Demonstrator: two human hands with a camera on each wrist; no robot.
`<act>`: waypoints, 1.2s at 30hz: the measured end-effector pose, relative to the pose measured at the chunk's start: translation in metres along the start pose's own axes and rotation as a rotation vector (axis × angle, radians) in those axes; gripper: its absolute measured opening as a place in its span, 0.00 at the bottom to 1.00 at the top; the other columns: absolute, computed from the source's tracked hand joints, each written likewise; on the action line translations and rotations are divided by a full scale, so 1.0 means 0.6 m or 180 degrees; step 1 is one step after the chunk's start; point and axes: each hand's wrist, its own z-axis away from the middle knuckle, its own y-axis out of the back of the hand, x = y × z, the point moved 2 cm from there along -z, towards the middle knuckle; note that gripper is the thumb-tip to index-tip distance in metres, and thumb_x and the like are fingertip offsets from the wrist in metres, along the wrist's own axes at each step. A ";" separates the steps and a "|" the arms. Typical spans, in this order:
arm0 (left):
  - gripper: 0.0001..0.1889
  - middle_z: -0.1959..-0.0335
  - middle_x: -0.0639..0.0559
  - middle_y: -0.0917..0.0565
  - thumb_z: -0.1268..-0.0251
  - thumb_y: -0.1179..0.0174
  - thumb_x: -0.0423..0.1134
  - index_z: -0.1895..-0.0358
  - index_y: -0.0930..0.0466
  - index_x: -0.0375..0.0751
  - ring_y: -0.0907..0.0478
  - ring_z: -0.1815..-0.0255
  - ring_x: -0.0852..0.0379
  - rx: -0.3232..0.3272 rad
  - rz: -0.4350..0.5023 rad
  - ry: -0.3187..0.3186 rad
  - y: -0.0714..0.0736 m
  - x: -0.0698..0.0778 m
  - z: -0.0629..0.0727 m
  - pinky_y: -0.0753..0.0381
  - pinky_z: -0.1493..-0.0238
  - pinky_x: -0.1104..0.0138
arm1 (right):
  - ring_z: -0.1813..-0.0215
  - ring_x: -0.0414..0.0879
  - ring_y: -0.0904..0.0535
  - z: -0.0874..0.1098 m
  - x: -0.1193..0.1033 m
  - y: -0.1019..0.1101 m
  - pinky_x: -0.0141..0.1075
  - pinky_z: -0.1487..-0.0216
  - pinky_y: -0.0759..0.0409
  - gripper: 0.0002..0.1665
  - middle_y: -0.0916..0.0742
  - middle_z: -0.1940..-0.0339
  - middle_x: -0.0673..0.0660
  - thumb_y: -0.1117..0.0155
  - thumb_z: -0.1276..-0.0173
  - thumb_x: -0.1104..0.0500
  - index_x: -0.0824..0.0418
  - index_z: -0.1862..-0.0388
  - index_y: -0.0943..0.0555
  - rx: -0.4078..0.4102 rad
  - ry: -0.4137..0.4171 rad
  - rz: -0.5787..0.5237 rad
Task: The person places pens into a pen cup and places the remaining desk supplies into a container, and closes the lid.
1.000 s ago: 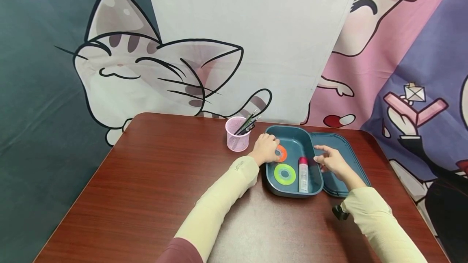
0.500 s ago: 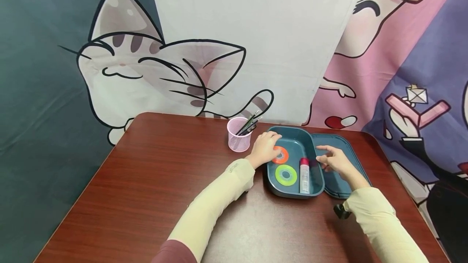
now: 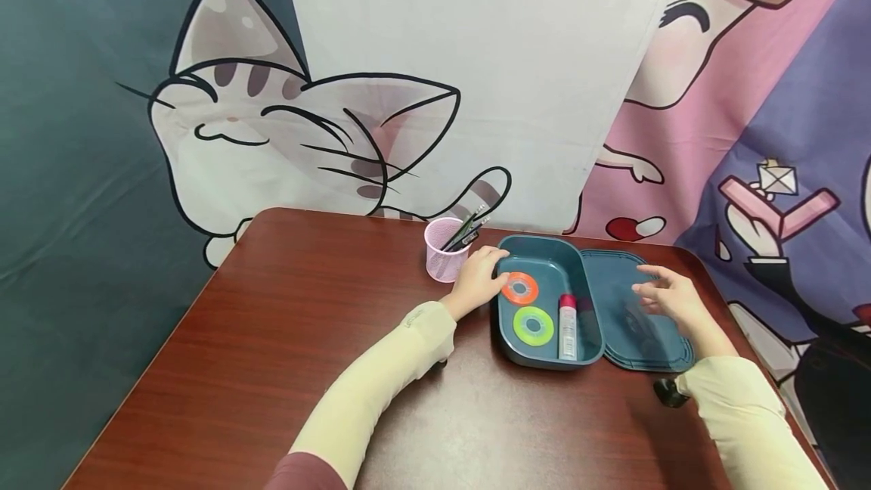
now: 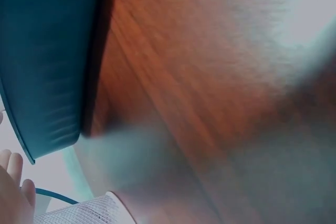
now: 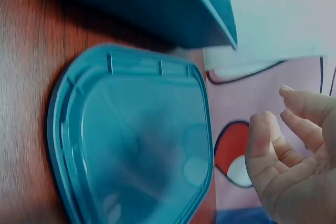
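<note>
A blue rectangular box (image 3: 544,363) stands on the table without its lid. Inside lie an orange ring-shaped disc (image 3: 520,288), a green ring-shaped disc (image 3: 534,326) and a white tube with a red cap (image 3: 568,327). My left hand (image 3: 478,278) is at the box's left wall, its fingers reaching to the rim and holding nothing. The flat blue lid (image 3: 622,324) lies to the right of the box. Over the lid hovers my right hand (image 3: 674,302), fingers loosely bent; the right wrist view shows nothing between thumb and fingers (image 5: 302,108).
A pink mesh pen cup (image 3: 444,263) with several pens stands just left of the box, behind my left hand. The brown table (image 3: 306,308) stretches away to the left. Cartoon-printed cloth (image 3: 517,82) hangs behind the table's far edge.
My left hand has drawn back leftward from the orange disc to the box's left rim. My right hand has moved away from the box's right rim, rightward over the lid.
</note>
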 end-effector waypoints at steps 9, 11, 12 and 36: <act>0.23 0.50 0.48 0.25 0.45 0.44 0.41 0.44 0.30 0.41 0.23 0.61 0.59 -0.0031 0.0503 0.0197 -0.001 -0.010 0.031 0.25 0.58 0.72 | 0.69 0.25 0.28 0.016 0.038 0.027 0.36 0.67 0.22 0.35 0.20 0.59 0.60 0.42 0.39 0.51 0.67 0.38 0.38 0.0195 -0.0085 0.0470; 0.24 0.50 0.48 0.25 0.45 0.44 0.41 0.44 0.30 0.40 0.22 0.62 0.58 -0.0035 0.0557 0.0245 -0.003 -0.011 0.039 0.25 0.58 0.72 | 0.65 0.31 0.27 0.019 0.048 0.029 0.37 0.65 0.23 0.37 0.24 0.52 0.71 0.42 0.39 0.50 0.69 0.38 0.40 0.0205 -0.0117 0.0616; 0.24 0.50 0.47 0.25 0.45 0.43 0.41 0.44 0.30 0.40 0.22 0.62 0.58 -0.0041 0.0598 0.0279 -0.005 -0.011 0.043 0.26 0.59 0.72 | 0.62 0.36 0.26 0.021 0.052 0.029 0.39 0.64 0.25 0.38 0.29 0.48 0.76 0.43 0.39 0.51 0.71 0.37 0.41 0.0202 -0.0134 0.0650; 0.23 0.75 0.48 0.20 0.45 0.44 0.35 0.44 0.32 0.33 0.32 0.82 0.68 -0.0247 0.1497 0.0800 -0.009 0.005 0.074 0.32 0.78 0.78 | 0.80 0.39 0.30 0.061 0.136 0.053 0.32 0.82 0.29 0.40 0.22 0.66 0.73 0.40 0.42 0.56 0.72 0.37 0.44 0.0203 -0.0180 0.1526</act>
